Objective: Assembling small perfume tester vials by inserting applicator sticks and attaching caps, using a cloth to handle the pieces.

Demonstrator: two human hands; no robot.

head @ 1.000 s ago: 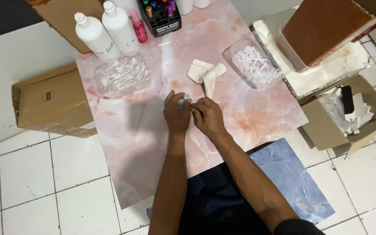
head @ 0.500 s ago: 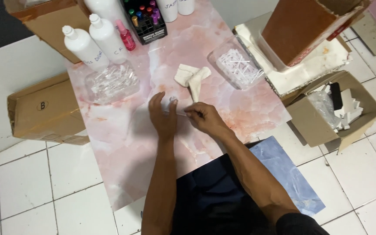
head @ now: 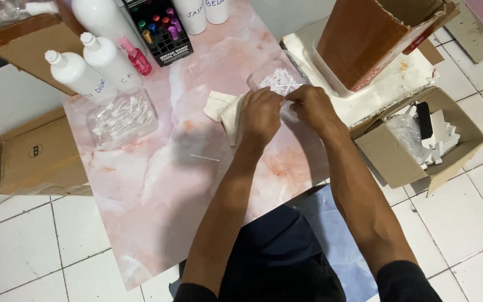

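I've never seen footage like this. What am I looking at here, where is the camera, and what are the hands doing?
There is no machine: a person works with two bare hands, and the single camera sits on that person's head, looking down. The left hand and right hand meet at a clear plastic tub of small white sticks on a pink marble-patterned board. What the fingers pinch is too small to tell. One thin white stick lies loose on the board, and a folded cream cloth lies beside the left hand. Farther left stand a second clear tub, white bottles, a pink spray bottle and a black box of small coloured bottles. Cardboard boxes stand on the tiled floor around.
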